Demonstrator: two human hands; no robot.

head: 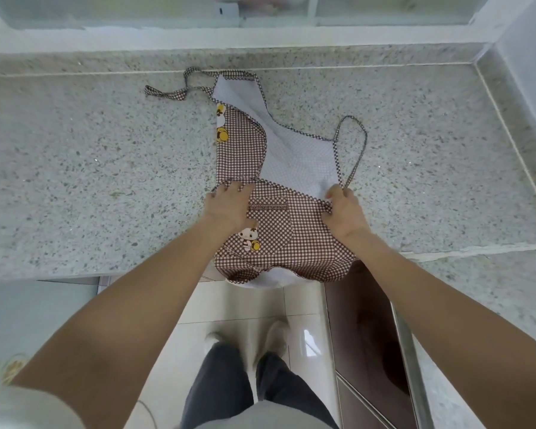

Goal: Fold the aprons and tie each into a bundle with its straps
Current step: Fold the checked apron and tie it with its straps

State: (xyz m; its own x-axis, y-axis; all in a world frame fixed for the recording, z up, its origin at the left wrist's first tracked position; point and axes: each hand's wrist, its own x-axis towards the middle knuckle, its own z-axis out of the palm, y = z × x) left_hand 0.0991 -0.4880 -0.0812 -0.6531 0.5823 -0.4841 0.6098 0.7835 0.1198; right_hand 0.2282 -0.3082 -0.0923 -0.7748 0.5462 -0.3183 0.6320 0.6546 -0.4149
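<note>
A brown-and-white checked apron (pixel 294 239) with a pale lining lies on the speckled stone counter (pixel 90 168), partly folded, its lower hem hanging over the front edge. One strap (pixel 174 91) trails to the far left; another strap (pixel 358 147) loops at the right. My left hand (pixel 229 205) presses its spread fingers flat on the folded edge beside the pocket. My right hand (pixel 344 209) pinches the apron's right edge where the looped strap joins.
The counter runs wide to the left and right, with a raised ledge and window frame (pixel 260 29) behind. A dark cabinet front (pixel 369 335) stands below at the right. White floor tiles (pixel 235 305) and my shoes show under the counter edge.
</note>
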